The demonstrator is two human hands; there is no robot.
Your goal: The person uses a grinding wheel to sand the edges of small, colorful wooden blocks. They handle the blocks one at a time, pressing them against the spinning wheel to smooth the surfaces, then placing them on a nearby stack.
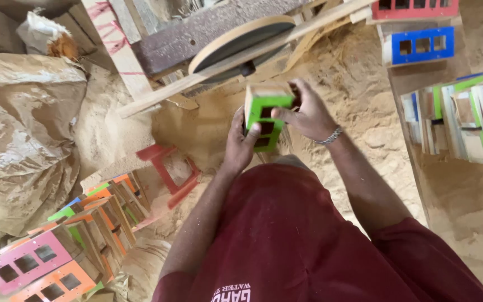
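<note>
With the left hand [240, 146] and right hand [303, 112] both closed on the green-faced wooden box [264, 114] just below the sanding disc [241, 45], a loosened grip could probably let fingertips contact the disc.

Crumpled tan sacks [23, 134], perhaps plastic, slump at left.

Box [266, 114] between hands, disc [240, 43] behind.

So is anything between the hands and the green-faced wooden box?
Nothing visible. The left hand grips the green-faced wooden box from below, and the right hand holds its upper side. Both touch it directly, in front of the sanding disc.
</note>
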